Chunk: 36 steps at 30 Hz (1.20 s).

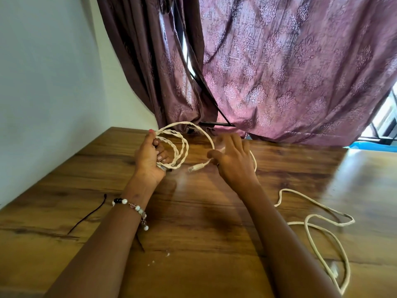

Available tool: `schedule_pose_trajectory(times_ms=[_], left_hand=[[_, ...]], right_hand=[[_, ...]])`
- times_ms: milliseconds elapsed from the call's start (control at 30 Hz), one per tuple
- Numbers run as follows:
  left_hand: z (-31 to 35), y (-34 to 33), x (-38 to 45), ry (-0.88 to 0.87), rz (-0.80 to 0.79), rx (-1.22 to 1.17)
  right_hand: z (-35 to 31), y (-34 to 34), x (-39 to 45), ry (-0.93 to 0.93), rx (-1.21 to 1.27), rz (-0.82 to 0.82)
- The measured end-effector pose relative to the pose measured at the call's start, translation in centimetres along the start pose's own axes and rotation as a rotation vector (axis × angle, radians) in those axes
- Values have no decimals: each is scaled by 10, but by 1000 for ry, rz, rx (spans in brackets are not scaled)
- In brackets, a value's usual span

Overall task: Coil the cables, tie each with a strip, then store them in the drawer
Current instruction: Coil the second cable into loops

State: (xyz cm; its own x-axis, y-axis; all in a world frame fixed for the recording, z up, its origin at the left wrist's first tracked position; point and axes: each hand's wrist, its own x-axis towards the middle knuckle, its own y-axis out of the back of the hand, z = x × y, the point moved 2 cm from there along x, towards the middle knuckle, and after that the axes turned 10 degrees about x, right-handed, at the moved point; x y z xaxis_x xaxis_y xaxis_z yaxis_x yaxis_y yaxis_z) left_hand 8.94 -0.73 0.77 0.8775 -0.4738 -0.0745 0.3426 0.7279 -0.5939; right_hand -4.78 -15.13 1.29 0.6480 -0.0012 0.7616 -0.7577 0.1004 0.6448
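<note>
My left hand (150, 157) grips a coil of cream twisted cable (182, 147) held above the wooden table (204, 222). One wide outer loop arcs from the coil over to my right hand (233, 160), whose fingers are spread and blurred; the cable passes under its palm. The cable's plug end (194, 168) hangs between both hands. A second cream cable (318, 231) lies loose and uncoiled on the table at the right. A thin dark strip (87, 216) lies on the table to the left of my left forearm.
Purple patterned curtains (279, 72) hang behind the table's far edge. A white wall (43, 82) borders the table on the left. Small white crumbs (166, 252) lie near the front. Another dark strip (140, 244) pokes out beside my left forearm.
</note>
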Motion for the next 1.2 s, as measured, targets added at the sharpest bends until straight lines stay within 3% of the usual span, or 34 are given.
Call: schedule_pose_trajectory(times_ms=[67,167,333,500,600,800,900,967,1067,1200], left_hand=[[-1,1,2,-5,7,3],[-3,1,3,-13,33,-4],[-16,-8,-1,-8,62,41],[-35,-25,-7,-13,-173,168],[-40,-28,-12,-57,-131,221],[-33,-23,-12,137,-39,-22],[-25,-16,-7,178,-148,-123],[-25,-17,-9,206,-290,-77],[-31,-25,-16,193,-481,148],[-29,-28,-24,135,-561,246]], right_hand=[[0,5,1,49,111,136],[-6,6,5,75,377,196],[-27,-2,6,-93,718,95],[-44,-21,1,-270,724,-3],[-43,-21,-2,-360,684,36],[-37,-13,2,-496,923,39],[-24,-5,5,-623,1069,236],[-17,0,6,-670,1100,270],[-14,-8,4,-770,1260,103],[-16,-17,-1,-869,1516,-49]])
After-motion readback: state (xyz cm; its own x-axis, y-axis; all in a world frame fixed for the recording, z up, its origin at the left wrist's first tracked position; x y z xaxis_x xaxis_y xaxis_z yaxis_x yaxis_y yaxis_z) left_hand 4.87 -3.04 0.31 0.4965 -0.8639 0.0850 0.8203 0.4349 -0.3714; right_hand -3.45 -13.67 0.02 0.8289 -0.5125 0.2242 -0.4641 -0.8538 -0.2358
